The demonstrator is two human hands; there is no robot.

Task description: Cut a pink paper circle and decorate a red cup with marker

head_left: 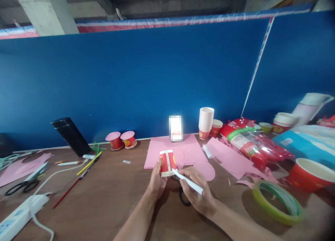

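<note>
My left hand [157,180] grips a red and white paper cup [167,163] turned upside down on the brown table [110,199]. My right hand [196,192] pinches a white pen [187,181], and its tip touches the lower side of the cup. Black scissors [181,195] lie on the table under my right hand, partly hidden. Pink paper sheets [180,150] lie just behind the cup.
Two pink-topped upside-down cups [121,139] stand at the back left beside a black flask [70,136]. A cup stack [206,123], a red cup packet [248,141], a tape roll [276,201] and a red bowl [311,174] fill the right. Scissors [24,183], sticks and a power strip [18,216] lie left.
</note>
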